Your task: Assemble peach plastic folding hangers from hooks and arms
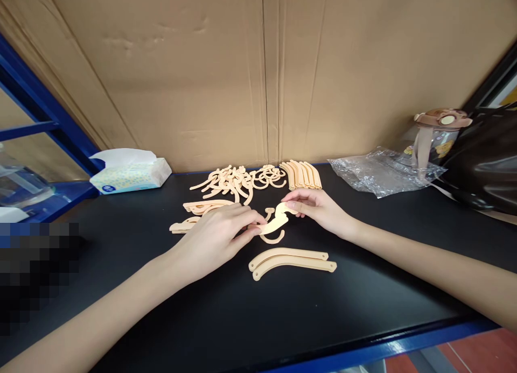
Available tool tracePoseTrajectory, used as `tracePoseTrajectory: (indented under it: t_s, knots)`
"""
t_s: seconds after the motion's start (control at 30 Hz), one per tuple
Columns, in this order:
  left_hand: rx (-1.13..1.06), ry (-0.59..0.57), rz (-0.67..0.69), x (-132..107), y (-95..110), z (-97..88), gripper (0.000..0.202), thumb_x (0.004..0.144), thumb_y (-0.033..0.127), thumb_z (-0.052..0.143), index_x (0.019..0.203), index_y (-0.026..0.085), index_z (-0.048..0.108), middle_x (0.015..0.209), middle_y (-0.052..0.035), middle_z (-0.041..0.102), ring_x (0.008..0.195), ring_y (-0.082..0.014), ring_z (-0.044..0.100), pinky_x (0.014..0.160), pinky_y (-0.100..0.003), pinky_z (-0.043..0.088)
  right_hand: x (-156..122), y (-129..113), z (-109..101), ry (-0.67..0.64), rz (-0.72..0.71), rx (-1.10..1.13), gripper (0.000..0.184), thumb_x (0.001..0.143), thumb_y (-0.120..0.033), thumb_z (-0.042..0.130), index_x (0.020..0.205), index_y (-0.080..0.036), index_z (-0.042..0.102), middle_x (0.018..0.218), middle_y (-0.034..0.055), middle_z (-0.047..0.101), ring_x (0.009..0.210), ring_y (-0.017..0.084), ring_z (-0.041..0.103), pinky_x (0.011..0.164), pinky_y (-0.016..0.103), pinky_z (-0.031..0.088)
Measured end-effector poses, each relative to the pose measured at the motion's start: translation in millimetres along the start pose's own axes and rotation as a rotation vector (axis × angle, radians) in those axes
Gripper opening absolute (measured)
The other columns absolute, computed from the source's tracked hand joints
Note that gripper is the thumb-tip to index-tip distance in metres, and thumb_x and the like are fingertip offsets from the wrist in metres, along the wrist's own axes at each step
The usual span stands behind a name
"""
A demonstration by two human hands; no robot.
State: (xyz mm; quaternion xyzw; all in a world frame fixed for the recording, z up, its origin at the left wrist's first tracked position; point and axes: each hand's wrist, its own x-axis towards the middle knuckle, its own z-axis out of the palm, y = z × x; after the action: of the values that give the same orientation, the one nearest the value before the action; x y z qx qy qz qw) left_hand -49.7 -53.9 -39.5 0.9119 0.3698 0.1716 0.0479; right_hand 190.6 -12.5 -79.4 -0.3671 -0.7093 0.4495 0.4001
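The left hand [226, 225] pinches one end of a pale curved piece [274, 221] and the right hand [319, 210] pinches the other, above the black surface [323, 314], with one loose hook [275, 240] near them. Two curved arms [291, 252] lie side by side closer to the person. Behind are one heap of hooks [228, 182], too tangled to count, one packed row of arms [301, 175], and one tissue pack [129, 174].
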Motion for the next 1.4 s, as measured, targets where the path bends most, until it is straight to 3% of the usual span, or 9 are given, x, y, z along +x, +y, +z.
tracePoseTrajectory:
  t_s: [0.3,0.4,0.57,0.7,0.83,1.03,1.17,1.4]
  knots:
    - [0.004,0.037,-0.013,-0.9,-1.0,-0.9,0.022,0.097,0.028,0.039,0.101,0.024,0.06,0.09,0.0003,0.062,0.082,-0.0152,0.057,0.072,-0.027,0.042,-5.6,-7.8,1.0,-0.05,-0.136,-0.289,0.026,0.09,-0.04,0.05,0.098,-0.019,0.063,0.092,0.0031,0.064,0.081,0.015,0.056,0.073,0.028,0.043]
    - [-0.042,0.045,-0.018,-1.3,-0.1,-0.7,0.021,0.097,0.029,0.04,0.1,0.024,0.06,0.092,0.0013,0.062,0.083,-0.0143,0.057,0.072,-0.026,0.043,-4.4,-12.6,-2.5,-0.12,-0.143,-0.301,0.027,0.091,-0.04,0.049,0.089,-0.017,0.063,0.083,0.0022,0.061,0.076,0.014,0.054,0.071,0.027,0.041]
    - [-0.178,0.039,-0.086,0.1,2.5,6.0,0.019,0.094,0.034,0.046,0.108,0.026,0.056,0.089,0.0029,0.061,0.077,-0.0125,0.057,0.067,-0.024,0.045,1.6,-21.4,-21.5,-0.252,0.01,-0.269,0.033,0.085,-0.046,0.054,0.087,-0.015,0.065,0.078,0.0013,0.058,0.075,0.014,0.05,0.07,0.027,0.038]
    - [-0.17,0.076,-0.076,0.1,4.1,11.4,0.028,0.093,0.034,0.049,0.12,0.027,0.049,0.107,-0.0001,0.059,0.097,-0.0156,0.057,0.081,-0.028,0.048,5.9,-28.0,-47.5,-0.375,0.153,-0.289,0.037,0.081,-0.052,0.056,0.08,-0.016,0.065,0.074,0.0003,0.055,0.073,0.014,0.046,0.071,0.028,0.035]
    - [-0.082,0.011,0.005,-0.3,3.5,10.6,0.022,0.095,0.027,0.044,0.112,0.026,0.057,0.113,-0.0008,0.06,0.102,-0.0166,0.057,0.087,-0.029,0.047,9.0,-29.2,-68.5,-0.427,0.209,-0.401,0.039,0.08,-0.053,0.056,0.073,-0.015,0.063,0.066,-0.0021,0.046,0.066,0.012,0.039,0.066,0.027,0.032]
    - [0.063,-0.069,0.122,1.9,2.0,8.9,0.024,0.094,0.021,0.043,0.102,0.023,0.065,0.104,-0.0017,0.065,0.094,-0.0172,0.06,0.082,-0.03,0.047,8.7,-20.6,-72.3,-0.313,0.21,-0.617,0.036,0.08,-0.049,0.054,0.069,-0.016,0.062,0.061,-0.0017,0.05,0.06,0.012,0.043,0.059,0.027,0.033]
    - [0.093,-0.086,0.1,2.6,0.8,10.1,0.025,0.095,0.021,0.041,0.103,0.02,0.065,0.102,-0.0038,0.065,0.091,-0.018,0.06,0.08,-0.03,0.048,5.5,-16.8,-65.0,-0.162,0.191,-0.764,0.03,0.082,-0.046,0.052,0.075,-0.018,0.061,0.07,0.0017,0.06,0.064,0.015,0.052,0.06,0.027,0.038]
    - [0.131,-0.092,0.018,1.9,0.3,8.3,0.024,0.094,0.022,0.042,0.101,0.019,0.066,0.096,-0.0049,0.064,0.088,-0.0192,0.06,0.078,-0.031,0.049,-1.3,-22.1,-54.3,-0.158,0.164,-0.895,0.027,0.087,-0.041,0.047,0.075,-0.02,0.058,0.072,0.0025,0.063,0.063,0.015,0.055,0.058,0.026,0.038]
